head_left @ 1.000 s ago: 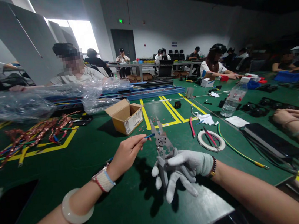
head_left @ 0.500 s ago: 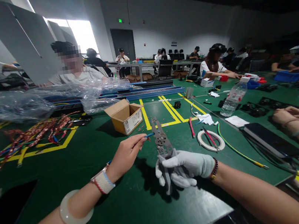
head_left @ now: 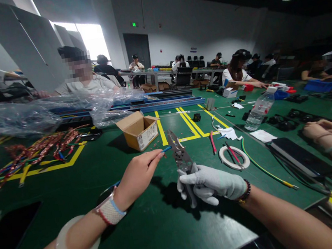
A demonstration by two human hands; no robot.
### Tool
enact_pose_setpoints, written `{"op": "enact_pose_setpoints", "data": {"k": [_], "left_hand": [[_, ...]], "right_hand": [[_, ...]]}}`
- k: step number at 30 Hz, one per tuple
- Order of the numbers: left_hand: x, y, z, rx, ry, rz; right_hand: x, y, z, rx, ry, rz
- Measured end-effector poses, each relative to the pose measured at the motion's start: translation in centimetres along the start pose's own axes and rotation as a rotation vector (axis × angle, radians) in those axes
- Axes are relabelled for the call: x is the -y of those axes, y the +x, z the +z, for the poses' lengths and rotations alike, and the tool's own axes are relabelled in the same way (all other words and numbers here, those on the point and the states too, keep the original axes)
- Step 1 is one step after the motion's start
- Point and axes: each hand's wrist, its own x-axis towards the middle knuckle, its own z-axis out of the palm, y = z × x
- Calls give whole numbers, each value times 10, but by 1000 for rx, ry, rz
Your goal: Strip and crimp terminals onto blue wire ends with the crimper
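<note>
Bench: green, yellow-taped; open carton (head_left: 141, 132) beyond the hands
Room: pale walls, dark ceiling, people seated far off
Left grip (head_left: 155, 156): pinching blue wire (head_left: 166, 149)
Right grip (head_left: 189, 179): gloved, clenched around wire stripper (head_left: 180, 153)

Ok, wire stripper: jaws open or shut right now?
Shut. The jaws of the wire stripper lie together with no visible gap at the tips, and the gloved right hand wraps around its handles.

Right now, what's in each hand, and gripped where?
Right hand, gloved: wire stripper, by its handles. Left hand, bare: blue wire, pinched close to the end beside the stripper.
</note>
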Motion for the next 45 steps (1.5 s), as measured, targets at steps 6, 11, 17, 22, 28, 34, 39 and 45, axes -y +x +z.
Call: {"op": "enact_pose_setpoints", "data": {"k": [6, 11, 17, 22, 28, 34, 39, 45], "left_hand": [[-4, 4, -7, 53, 170, 3], [-2, 3, -10, 91, 343, 53], [0, 3, -15, 171, 493, 104], [10, 9, -14, 180, 293, 113], [21, 9, -6, 154, 164, 77], [37, 8, 2, 85, 166, -8], [44, 5, 7, 113, 167, -26], [44, 0, 17, 164, 230, 103]], "right_hand": [[0, 0, -3, -103, -52, 46], [-4, 4, -6, -144, -94, 63], [-2, 2, -13, -101, -98, 65], [-2, 0, -27, 78, 8, 78], [-5, 0, -22, 307, 279, 169], [-1, -9, -15, 361, 262, 117], [12, -19, -23, 83, 57, -199], [29, -18, -53, -612, -321, -560]]}}
